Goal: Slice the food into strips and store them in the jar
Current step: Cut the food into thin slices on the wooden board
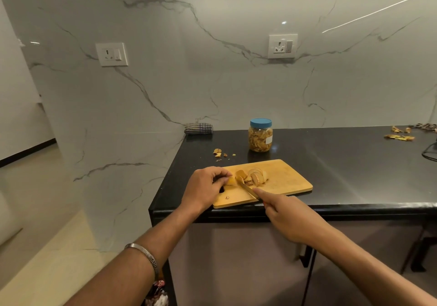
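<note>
The left hand (pixel 205 188) curls its fingertips over a small yellow-fleshed piece of food (pixel 231 181) and pins it to the near left end of a wooden cutting board (pixel 287 179). The right hand (pixel 287 214) is wrapped around the handle of a knife (pixel 248 190), index finger stretched along the spine, blade angled up toward the piece so that the tip sits just beside the left fingertips. Just beyond the blade, on the far side from the right hand, lies a small heap of cut slices (pixel 255 177). Behind both hands, well apart from the board, a clear plastic jar (pixel 260 135) stands upright with its blue lid on and already holds a good deal of strips. The remaining piece is small, so the cut probably wants care: keep the left fingertips tucked back with the knuckles toward the blade, bring the edge straight down with a short draw rather than a push, and keep each strip an even width. Once the piece becomes too short to pin safely, laying it on its flattest face would likely steady it. The lid must come off before any strips go in. A few scraps (pixel 218 152) lie on the black counter (pixel 354 163) beyond the left hand.
</note>
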